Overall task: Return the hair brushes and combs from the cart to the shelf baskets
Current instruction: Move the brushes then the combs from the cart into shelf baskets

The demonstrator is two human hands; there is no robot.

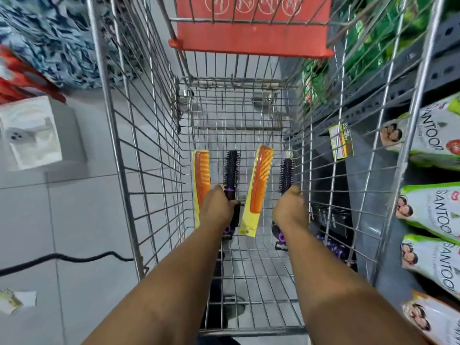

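Note:
Both my arms reach down into a wire shopping cart (149, 170). On its floor lie two orange combs on yellow cards, one at the left (201, 175) and one in the middle (260, 180). Between them is a black round hair brush with a purple handle (231, 170), and my left hand (216, 207) is closed around its handle. A second round brush (286, 174) lies by the cart's right wall, with my right hand (291, 210) closed over its handle. The fingers of both hands are hidden beneath the hands.
A shelf (373, 185) with green and white Santoor packs (433, 215) stands right of the cart. A white box (37, 133) and a black cable (74, 258) lie on the tiled floor at the left. The red child seat flap (251, 28) is at the cart's far end.

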